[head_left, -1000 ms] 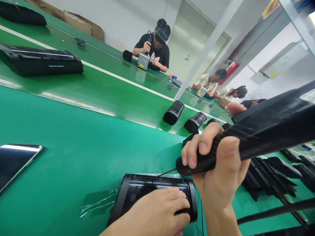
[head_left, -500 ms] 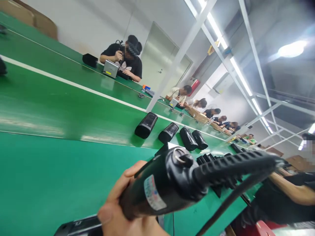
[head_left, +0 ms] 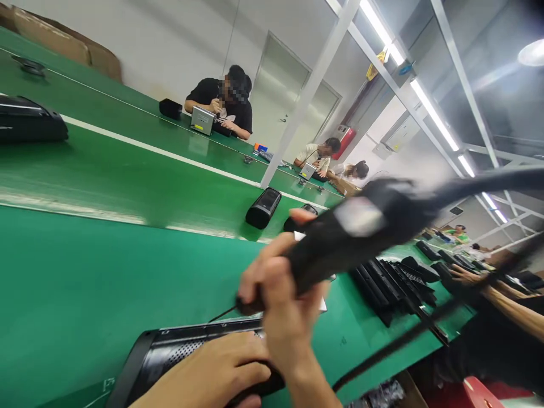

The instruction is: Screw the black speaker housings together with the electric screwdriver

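Near edge of the green table (head_left: 85, 283):
Right hand (head_left: 280, 306): fist wrapped tight round the long black electric screwdriver (head_left: 340, 238), its thin bit slanting down-left.
Left hand (head_left: 212, 374): pressed flat, fingers spread, on the black plastic speaker housing (head_left: 170, 354) lying beneath the bit.
Beyond: stacked black panels (head_left: 391, 283) to the right; black cylindrical speakers (head_left: 263, 208) on the belt; seated person (head_left: 223, 107) across.

- My right hand (head_left: 280, 306) has tipped the black electric screwdriver (head_left: 348, 238) back down, so its thin bit points at the near black plastic speaker housing (head_left: 178, 354) again.
- My left hand (head_left: 208, 377), out of view half a second ago, rests on that housing.
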`<state>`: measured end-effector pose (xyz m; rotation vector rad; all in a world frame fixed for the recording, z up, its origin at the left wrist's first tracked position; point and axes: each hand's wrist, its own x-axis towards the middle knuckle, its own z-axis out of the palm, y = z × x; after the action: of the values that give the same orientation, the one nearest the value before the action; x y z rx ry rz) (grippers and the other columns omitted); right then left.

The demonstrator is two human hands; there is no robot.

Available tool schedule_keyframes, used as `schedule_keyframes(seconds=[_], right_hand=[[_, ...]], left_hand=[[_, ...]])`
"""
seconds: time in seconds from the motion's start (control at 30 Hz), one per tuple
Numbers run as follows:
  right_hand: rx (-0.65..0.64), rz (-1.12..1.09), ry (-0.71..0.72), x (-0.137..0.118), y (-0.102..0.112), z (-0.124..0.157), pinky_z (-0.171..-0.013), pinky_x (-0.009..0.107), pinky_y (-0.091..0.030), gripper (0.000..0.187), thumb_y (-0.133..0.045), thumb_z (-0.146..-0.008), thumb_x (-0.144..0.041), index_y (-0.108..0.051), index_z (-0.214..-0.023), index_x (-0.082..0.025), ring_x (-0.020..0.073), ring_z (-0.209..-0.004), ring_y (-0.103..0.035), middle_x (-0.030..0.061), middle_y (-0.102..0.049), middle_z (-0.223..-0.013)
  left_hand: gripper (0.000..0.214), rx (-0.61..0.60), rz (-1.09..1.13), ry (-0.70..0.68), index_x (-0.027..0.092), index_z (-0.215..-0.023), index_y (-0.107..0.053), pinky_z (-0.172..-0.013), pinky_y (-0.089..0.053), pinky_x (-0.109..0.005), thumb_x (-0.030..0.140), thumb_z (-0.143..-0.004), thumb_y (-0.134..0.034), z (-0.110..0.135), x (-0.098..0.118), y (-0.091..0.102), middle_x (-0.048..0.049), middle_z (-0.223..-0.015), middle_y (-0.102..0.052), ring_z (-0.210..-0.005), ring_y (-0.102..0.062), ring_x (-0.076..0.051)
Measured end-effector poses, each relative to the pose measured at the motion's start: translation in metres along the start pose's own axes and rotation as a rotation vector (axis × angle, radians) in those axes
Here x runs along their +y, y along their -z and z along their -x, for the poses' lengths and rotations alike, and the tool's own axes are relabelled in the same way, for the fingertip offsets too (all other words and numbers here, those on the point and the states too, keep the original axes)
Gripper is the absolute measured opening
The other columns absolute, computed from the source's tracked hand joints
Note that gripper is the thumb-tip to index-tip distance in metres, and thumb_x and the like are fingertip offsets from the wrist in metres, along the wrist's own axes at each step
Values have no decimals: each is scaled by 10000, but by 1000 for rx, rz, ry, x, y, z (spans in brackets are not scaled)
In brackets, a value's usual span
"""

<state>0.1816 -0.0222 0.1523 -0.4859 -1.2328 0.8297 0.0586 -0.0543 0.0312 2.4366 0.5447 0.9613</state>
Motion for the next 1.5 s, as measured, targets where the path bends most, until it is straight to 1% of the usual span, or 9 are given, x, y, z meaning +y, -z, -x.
schedule_keyframes(seconds=[0.13,0.3,0.47,0.6,0.73,0.9,1.17,1.3,1.5], right_hand=[[222,233,270,-50,61,-22,-491,212,-546,391,-912,-1115,-362,-641,-1387,-287,113,-467,-528,-120,-612,-739],[386,484,239,-54,136,-38,-488,234,-537,509,-1006,-978,-370,-633,-1308,-266,132,-485,-543,-118,-597,-728],[371,513,151,-27,152,-34,-506,231,-531,453,-978,-994,-368,-629,-1261,-258,125,-503,-577,-102,-622,-764],[288,485,21,-30,150,-23,-466,231,-511,423,-987,-978,-353,-668,-1236,-248,118,-465,-537,-102,-601,-749],[252,436,29,-50,133,-21,-432,223,-498,382,-967,-967,-336,-691,-1214,-243,120,-435,-500,-107,-568,-699],[198,221,138,-63,67,-33,-452,216,-515,338,-878,-1065,-309,-669,-1329,-276,111,-441,-417,-120,-540,-710],[-82,-174,-5,-11,-45,-33,-490,224,-581,316,-1008,-1069,-334,-749,-1250,-327,109,-484,-597,-107,-616,-757],[-161,-185,-3,6,-60,-29,-455,235,-554,305,-1000,-1066,-349,-764,-1260,-354,115,-467,-592,-108,-608,-761],[-171,-138,-51,6,-59,-24,-470,248,-556,392,-875,-1129,-313,-642,-1444,-345,120,-472,-591,-124,-636,-787]], left_hand=[[423,-49,26,56,314,-1301,-842,-1208,-651,-282,109,-931,-852,5,3,-1,38,-1455,-862,-1305,-848,-231],[445,-19,-7,3,321,-1264,-844,-1115,-700,-265,99,-878,-842,2,-2,-7,44,-1372,-888,-1223,-882,-243],[404,21,-44,-22,326,-1286,-852,-1102,-710,-259,151,-922,-854,3,-1,-4,39,-1393,-887,-1220,-888,-249],[434,-57,-43,52,322,-1290,-873,-1091,-730,-286,133,-902,-918,0,7,-2,41,-1401,-882,-1219,-889,-254],[367,-94,20,126,325,-1253,-874,-1133,-719,-336,126,-948,-916,-3,14,-1,45,-1415,-870,-1271,-867,-260],[217,-62,89,142,295,-1302,-856,-1147,-687,-377,267,-1086,-856,2,14,-6,-9,-1430,-858,-1275,-845,-275],[234,-100,134,96,228,-1307,-882,-1116,-684,-402,269,-1077,-874,-3,10,-12,-21,-1360,-889,-1248,-858,-296],[310,-99,159,62,217,-1296,-887,-1125,-685,-366,146,-994,-898,-8,11,-8,-1,-1321,-905,-1188,-881,-284],[324,-107,113,52,220,-1362,-865,-1088,-691,-385,208,-1040,-903,-6,10,-9,9,-1350,-899,-1214,-872,-294]])
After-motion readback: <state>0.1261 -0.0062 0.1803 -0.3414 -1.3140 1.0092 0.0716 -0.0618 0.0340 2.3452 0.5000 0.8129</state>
